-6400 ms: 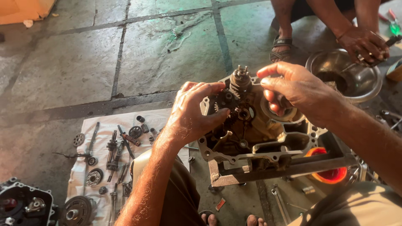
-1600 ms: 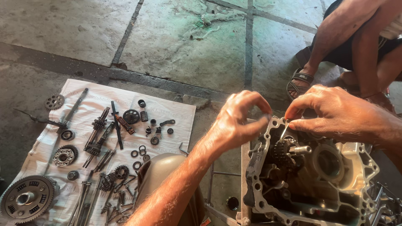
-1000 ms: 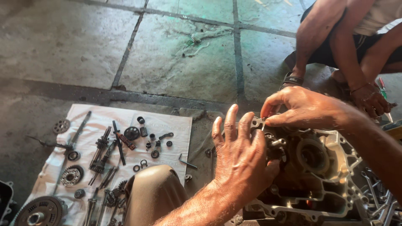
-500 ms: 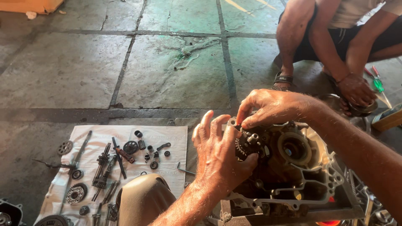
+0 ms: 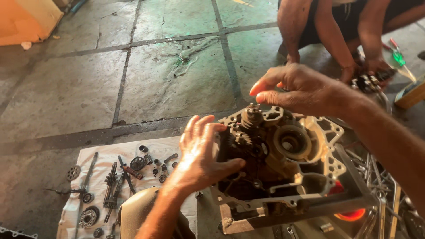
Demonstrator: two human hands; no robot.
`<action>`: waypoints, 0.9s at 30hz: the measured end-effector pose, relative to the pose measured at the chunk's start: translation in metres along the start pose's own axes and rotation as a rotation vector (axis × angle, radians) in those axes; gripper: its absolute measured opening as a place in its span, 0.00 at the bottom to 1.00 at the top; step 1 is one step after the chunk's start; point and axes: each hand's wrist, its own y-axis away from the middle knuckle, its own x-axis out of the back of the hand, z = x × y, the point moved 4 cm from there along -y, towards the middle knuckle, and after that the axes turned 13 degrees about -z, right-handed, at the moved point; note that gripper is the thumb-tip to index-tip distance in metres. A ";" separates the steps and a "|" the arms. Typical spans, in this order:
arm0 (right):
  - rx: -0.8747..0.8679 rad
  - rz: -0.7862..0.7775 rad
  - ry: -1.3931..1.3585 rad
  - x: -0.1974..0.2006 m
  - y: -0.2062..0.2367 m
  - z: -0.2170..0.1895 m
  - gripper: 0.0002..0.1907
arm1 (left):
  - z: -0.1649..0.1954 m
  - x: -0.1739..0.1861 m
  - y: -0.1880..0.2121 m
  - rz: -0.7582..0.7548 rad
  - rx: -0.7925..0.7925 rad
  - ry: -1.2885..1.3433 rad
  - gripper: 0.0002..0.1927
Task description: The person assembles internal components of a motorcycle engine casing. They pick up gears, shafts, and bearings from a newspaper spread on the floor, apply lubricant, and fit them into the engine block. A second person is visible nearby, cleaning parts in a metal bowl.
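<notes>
A grimy aluminium engine crankcase (image 5: 305, 146) sits tilted in a metal stand (image 5: 283, 208) in front of me. A gear cluster on a shaft (image 5: 249, 126) stands up inside the crankcase at its left. My left hand (image 5: 201, 152) presses flat against the case's left side, fingers spread, thumb reaching under the gears. My right hand (image 5: 296, 88) hovers just above the shaft top, fingers apart, holding nothing that I can see.
A white cloth (image 5: 110, 186) at lower left carries several gears, shafts and small parts. Another person (image 5: 341, 35) squats at upper right, hands on a dark part (image 5: 367, 82). Tools (image 5: 385, 199) lie at the right. The floor is stone slabs (image 5: 168, 75).
My right hand has lifted off the gear cluster and now hovers above it. My left hand has slid down along the case's left side. The view has tilted slightly down.
</notes>
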 end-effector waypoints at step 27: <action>-0.146 0.210 -1.128 -0.117 0.041 0.066 0.29 | 0.019 0.006 -0.018 0.145 0.277 0.158 0.29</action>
